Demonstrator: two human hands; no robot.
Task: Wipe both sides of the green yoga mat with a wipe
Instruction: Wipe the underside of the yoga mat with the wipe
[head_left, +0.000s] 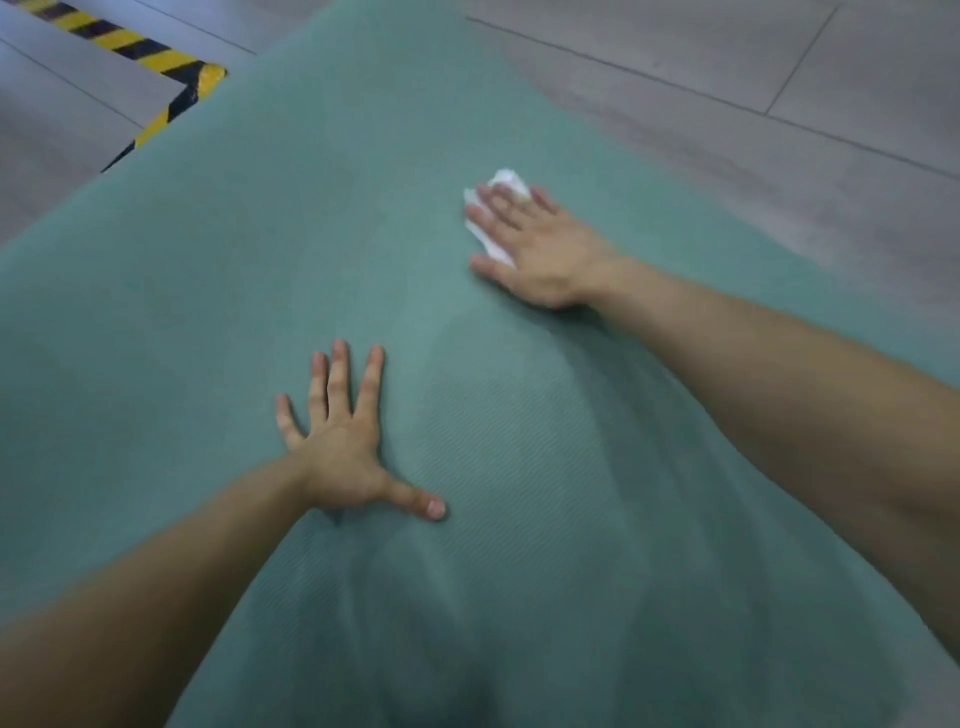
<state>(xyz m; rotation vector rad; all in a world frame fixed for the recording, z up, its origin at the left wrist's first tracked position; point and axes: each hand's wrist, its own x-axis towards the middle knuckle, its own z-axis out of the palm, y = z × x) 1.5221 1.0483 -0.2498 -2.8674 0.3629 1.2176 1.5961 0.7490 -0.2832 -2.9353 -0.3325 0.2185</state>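
The green yoga mat (311, 234) lies flat on the floor and fills most of the view, running away from me. My right hand (535, 249) presses a crumpled white wipe (506, 183) flat against the mat with straight fingers, right of the mat's middle. The wipe shows past the fingertips and under the palm's left edge. My left hand (343, 441) rests palm down on the mat nearer to me, fingers spread, holding nothing. Darker damp streaks mark the mat (519, 441) between and below my hands.
Grey plank flooring (753, 104) surrounds the mat on the right and far side. Yellow-and-black hazard tape (156, 62) marks a corner on the floor at the upper left, partly covered by the mat's left edge.
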